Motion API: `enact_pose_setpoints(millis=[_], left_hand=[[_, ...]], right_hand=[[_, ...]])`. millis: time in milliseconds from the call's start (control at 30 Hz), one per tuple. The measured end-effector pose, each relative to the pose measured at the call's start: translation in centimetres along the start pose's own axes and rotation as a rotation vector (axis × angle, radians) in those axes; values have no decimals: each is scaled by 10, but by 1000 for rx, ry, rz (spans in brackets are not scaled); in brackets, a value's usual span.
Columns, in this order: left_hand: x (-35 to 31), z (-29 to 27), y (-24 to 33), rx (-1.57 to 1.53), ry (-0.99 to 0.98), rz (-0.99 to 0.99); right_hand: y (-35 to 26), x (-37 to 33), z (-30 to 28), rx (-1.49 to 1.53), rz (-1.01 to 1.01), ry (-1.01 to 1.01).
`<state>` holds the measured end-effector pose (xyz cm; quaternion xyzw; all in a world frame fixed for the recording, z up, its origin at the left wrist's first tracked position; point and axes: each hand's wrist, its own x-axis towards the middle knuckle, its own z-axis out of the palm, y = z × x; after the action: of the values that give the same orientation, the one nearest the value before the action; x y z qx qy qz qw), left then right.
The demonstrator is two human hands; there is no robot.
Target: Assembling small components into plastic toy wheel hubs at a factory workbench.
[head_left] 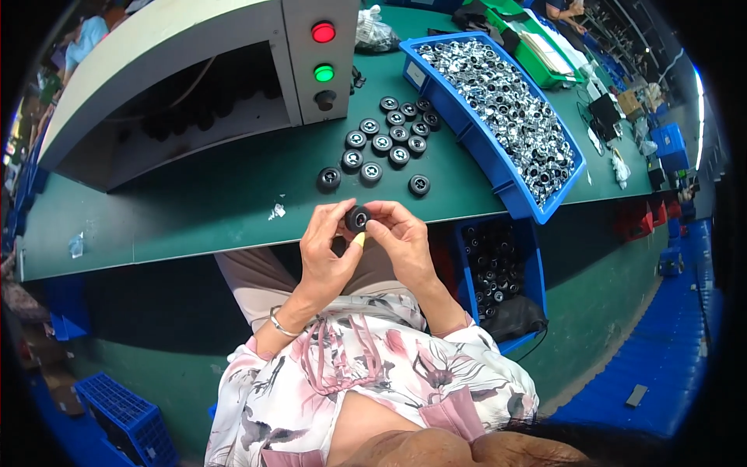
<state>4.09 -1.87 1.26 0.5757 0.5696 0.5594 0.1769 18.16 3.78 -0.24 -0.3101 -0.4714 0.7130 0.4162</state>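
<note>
Between my two hands, just off the table's near edge, is a small black wheel (357, 219) with a silvery centre. My left hand (317, 247) grips it from the left, fingers curled at its rim and thumb below. A pale yellow cover (359, 239) sits on that thumb's tip. My right hand (403, 243) pinches the wheel from the right with thumb and fingers. Something dark shows inside the left palm, but I cannot make it out. Several like wheels (371, 172) lie loosely grouped on the green table (233, 198) beyond my hands.
A pale machine housing (325, 109) with red and green buttons stands at the back left. To the right, a blue bin (498, 173) holds many shiny metal parts. Below the table edge, another blue bin (538, 272) contains dark wheels. Plastic scraps (277, 211) lie near the edge.
</note>
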Motion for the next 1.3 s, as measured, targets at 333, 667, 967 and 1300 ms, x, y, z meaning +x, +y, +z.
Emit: enact_pose_setpoints(millis=[333, 667, 967, 1300], left_hand=[[-7, -2, -12, -734, 73, -396], [-13, 4, -17, -953, 20, -555], [-6, -7, -11, -681, -105, -373], [-5, -6, -22, -979, -127, -514]], right_hand=[[5, -5, 11, 77, -69, -28], [12, -8, 6, -97, -177, -35], [3, -11, 2, -411, -383, -29], [-6, -3, -6, -349, -363, -134]])
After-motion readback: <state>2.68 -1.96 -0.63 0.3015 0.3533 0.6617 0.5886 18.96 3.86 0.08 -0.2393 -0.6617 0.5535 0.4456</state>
